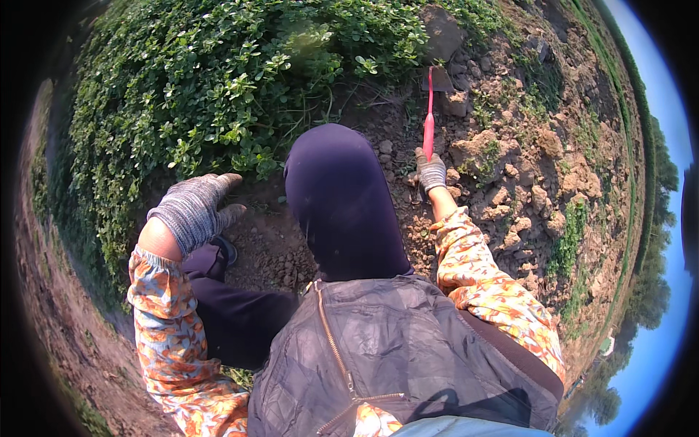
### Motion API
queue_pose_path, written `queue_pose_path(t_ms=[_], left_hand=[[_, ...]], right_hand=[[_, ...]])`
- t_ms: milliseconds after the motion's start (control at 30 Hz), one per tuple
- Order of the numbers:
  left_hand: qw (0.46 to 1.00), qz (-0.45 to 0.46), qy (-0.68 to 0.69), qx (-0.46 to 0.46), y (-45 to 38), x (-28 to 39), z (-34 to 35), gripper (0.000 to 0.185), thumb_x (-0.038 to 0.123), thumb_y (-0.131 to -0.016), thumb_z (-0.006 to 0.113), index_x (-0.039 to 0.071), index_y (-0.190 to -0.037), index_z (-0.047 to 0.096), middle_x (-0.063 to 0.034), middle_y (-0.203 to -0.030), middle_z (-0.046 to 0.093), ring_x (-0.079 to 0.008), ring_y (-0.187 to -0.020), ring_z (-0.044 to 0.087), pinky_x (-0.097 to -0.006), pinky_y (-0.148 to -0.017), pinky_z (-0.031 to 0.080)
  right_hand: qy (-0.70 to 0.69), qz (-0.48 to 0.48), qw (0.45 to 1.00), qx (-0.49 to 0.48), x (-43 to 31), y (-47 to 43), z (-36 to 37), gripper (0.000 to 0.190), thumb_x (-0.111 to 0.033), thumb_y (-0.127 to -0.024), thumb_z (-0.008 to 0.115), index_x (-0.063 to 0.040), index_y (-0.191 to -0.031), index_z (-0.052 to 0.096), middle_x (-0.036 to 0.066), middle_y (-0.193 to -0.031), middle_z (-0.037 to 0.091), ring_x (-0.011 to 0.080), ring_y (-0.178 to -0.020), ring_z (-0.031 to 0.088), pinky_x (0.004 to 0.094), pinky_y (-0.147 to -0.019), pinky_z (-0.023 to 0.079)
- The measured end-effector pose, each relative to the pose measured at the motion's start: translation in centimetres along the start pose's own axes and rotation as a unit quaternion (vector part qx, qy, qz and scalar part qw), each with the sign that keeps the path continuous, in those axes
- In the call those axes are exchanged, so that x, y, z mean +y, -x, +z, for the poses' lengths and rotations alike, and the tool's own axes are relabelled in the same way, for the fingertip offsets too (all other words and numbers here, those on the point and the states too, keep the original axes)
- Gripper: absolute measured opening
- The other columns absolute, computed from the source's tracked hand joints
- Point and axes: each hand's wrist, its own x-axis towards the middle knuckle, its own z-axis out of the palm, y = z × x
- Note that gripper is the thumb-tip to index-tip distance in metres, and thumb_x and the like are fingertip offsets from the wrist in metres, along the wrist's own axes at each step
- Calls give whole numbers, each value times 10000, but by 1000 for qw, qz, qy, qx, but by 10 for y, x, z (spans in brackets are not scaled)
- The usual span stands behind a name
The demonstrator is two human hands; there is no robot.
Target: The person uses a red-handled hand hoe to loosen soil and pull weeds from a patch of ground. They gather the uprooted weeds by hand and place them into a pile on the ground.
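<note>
My right hand [432, 170], in a grey knit glove, grips the red handle of a small hand hoe [429, 131]. Its flat metal blade [438, 81] lies at the edge of the greenery, against soil clods. My left hand [192, 206] wears a similar glove with dirty fingertips. It is raised over bare soil beside the leafy plants [218, 93], thumb and fingers apart, with nothing seen between them. Dense, low and small-leaved, the plants fill the upper left. Between my hands rises my bent knee [341, 191] in dark trousers.
Rough clods [513, 185] with scattered weeds cover the ground at right. A large clod [440, 34] sits just beyond the hoe blade. Part of a shoe [230, 251] shows below my left hand. A bare dirt strip [82, 328] runs along the left, and trees [650, 289] stand far right.
</note>
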Motion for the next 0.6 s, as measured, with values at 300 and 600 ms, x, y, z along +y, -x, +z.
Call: queue_pose_path(t_ms=[300, 600], left_hand=[[999, -23, 3, -35, -10, 4, -5, 515, 313, -906, 690, 56, -1340, 587, -205, -1223, 667, -370, -1137, 635, -430, -979, 506], [1000, -9, 17, -11, 0, 0, -5, 511, 311, -904, 698, 74, -1342, 584, -203, -1186, 680, -378, -1114, 645, -438, -950, 521]], right_hand=[[-65, -15, 998, 5, 31, -63, 125, 454, -442, -989, 569, 5, -990, 491, 170, -661, 601, 332, -505, 657, 479, -427, 527], [230, -27, 972, 50, 107, 23, 16, 580, -557, -911, 629, 14, -1010, 645, 266, -876, 685, 407, -919, 696, 481, -804, 531]])
